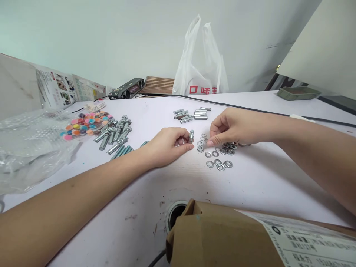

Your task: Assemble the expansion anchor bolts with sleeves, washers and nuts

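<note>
In my left hand (171, 146), closed near the middle of the table, stands a metal expansion bolt (191, 136), upright between thumb and fingers. My right hand (232, 128) is just to its right, palm down over the loose flat washers (215, 153). Its fingers are curled and the thumb tip touches or nearly touches the washers; whatever lies between them is hidden. Several hex nuts (230, 151) are partly covered by that hand. Behind both hands lie short metal sleeves (200, 117). Left of my left hand are a heap of assembled expansion bolts (118, 133) and some bare threaded studs (122, 151), partly behind my forearm.
Colourful plastic caps (83, 125) lie beside clear plastic wrap (33, 148) on the left. A cardboard box (217, 230) fills the front, next to a round table hole (175, 213). A white bag (200, 66), black cable (250, 107) and green tray (299, 94) are at the back.
</note>
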The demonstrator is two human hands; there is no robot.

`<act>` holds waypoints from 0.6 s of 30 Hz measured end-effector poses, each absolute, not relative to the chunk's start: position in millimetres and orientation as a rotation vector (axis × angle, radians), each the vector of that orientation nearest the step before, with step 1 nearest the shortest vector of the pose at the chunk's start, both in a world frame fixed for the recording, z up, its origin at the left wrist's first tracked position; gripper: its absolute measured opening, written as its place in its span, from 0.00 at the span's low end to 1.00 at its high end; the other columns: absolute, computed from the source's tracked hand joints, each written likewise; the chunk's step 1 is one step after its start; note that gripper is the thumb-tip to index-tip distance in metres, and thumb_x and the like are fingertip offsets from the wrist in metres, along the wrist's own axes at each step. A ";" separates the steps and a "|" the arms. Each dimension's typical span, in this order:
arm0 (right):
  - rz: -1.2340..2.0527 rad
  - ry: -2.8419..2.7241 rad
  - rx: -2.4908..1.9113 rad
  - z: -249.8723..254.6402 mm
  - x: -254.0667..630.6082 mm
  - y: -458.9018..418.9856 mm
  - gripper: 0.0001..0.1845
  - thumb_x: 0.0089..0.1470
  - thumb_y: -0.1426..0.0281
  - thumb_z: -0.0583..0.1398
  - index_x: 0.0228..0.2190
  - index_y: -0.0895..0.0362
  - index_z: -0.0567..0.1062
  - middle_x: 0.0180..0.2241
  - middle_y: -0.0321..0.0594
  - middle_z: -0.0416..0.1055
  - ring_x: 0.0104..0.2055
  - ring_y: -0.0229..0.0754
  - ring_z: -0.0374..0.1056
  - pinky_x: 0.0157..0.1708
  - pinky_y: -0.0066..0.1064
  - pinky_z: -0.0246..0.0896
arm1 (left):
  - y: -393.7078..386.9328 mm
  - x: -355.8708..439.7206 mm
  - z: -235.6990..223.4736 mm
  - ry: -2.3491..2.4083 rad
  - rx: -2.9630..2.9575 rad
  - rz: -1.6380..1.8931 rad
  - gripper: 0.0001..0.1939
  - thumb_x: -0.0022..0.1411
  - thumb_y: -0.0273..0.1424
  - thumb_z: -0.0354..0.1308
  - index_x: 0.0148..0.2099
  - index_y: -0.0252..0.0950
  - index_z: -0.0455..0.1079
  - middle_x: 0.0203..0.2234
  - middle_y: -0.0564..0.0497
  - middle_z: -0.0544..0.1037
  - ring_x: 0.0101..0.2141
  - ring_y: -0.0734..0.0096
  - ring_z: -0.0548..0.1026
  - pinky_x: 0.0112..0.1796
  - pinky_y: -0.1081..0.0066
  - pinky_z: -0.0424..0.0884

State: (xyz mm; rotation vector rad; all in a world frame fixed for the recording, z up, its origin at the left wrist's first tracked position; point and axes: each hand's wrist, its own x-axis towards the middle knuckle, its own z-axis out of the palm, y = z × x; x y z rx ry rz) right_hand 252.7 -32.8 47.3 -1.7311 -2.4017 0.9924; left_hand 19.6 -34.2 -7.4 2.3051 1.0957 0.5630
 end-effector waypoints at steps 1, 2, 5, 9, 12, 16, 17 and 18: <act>0.992 -2.375 -1.727 48.6 252.1 -33.3 0.20 0.40 0.49 0.67 0.27 0.51 0.78 0.24 0.35 0.72 0.20 0.34 0.58 0.18 0.29 0.47 | -34.5 19.6 -7.0 1.093 2.305 0.563 0.11 0.60 0.39 0.57 0.36 0.36 0.72 0.26 0.54 0.73 0.27 0.74 0.68 0.30 0.71 0.64; 0.986 -2.344 -1.709 49.5 251.1 -34.0 0.20 0.39 0.49 0.68 0.28 0.52 0.78 0.24 0.35 0.73 0.21 0.34 0.58 0.19 0.29 0.48 | -35.0 19.5 -6.7 1.093 2.303 0.564 0.11 0.60 0.39 0.57 0.35 0.36 0.72 0.26 0.54 0.73 0.27 0.74 0.68 0.30 0.71 0.64; 0.951 -2.196 -1.597 50.2 245.0 -36.8 0.21 0.40 0.49 0.68 0.28 0.53 0.78 0.23 0.36 0.71 0.21 0.34 0.57 0.19 0.30 0.48 | -37.1 20.0 -5.8 1.082 2.299 0.575 0.10 0.60 0.38 0.56 0.34 0.36 0.71 0.26 0.54 0.73 0.27 0.74 0.68 0.30 0.71 0.63; 0.916 -2.045 -1.485 46.8 232.2 -41.2 0.24 0.39 0.47 0.68 0.29 0.54 0.80 0.20 0.35 0.69 0.20 0.33 0.54 0.19 0.31 0.45 | -38.9 22.0 -6.1 1.041 2.328 0.590 0.10 0.60 0.36 0.56 0.36 0.35 0.72 0.25 0.53 0.73 0.27 0.73 0.68 0.31 0.71 0.64; 0.997 -2.027 -1.416 42.1 224.3 -43.2 0.23 0.39 0.47 0.68 0.27 0.54 0.80 0.24 0.39 0.74 0.21 0.35 0.58 0.20 0.32 0.48 | -38.5 23.4 -7.8 1.019 2.346 0.605 0.10 0.61 0.35 0.56 0.39 0.35 0.73 0.26 0.53 0.74 0.28 0.73 0.69 0.32 0.70 0.65; 1.001 -1.957 -1.360 37.3 219.1 -44.8 0.22 0.40 0.47 0.68 0.25 0.54 0.80 0.26 0.42 0.76 0.22 0.37 0.61 0.19 0.33 0.51 | -37.0 23.5 -10.5 1.013 2.365 0.633 0.09 0.60 0.35 0.57 0.39 0.35 0.73 0.26 0.53 0.75 0.28 0.73 0.70 0.32 0.70 0.65; 0.991 -1.952 -1.356 37.0 218.1 -45.6 0.21 0.41 0.48 0.68 0.25 0.54 0.80 0.25 0.41 0.76 0.22 0.37 0.61 0.19 0.32 0.51 | -36.8 23.4 -10.9 1.009 2.372 0.638 0.09 0.60 0.35 0.57 0.38 0.35 0.73 0.26 0.54 0.75 0.28 0.73 0.70 0.32 0.70 0.65; 0.984 -1.952 -1.354 37.1 217.0 -46.5 0.21 0.41 0.49 0.68 0.25 0.54 0.80 0.25 0.41 0.76 0.21 0.37 0.61 0.18 0.32 0.50 | -36.8 23.2 -11.3 1.001 2.378 0.642 0.09 0.60 0.35 0.57 0.38 0.34 0.73 0.26 0.54 0.74 0.28 0.73 0.70 0.32 0.70 0.65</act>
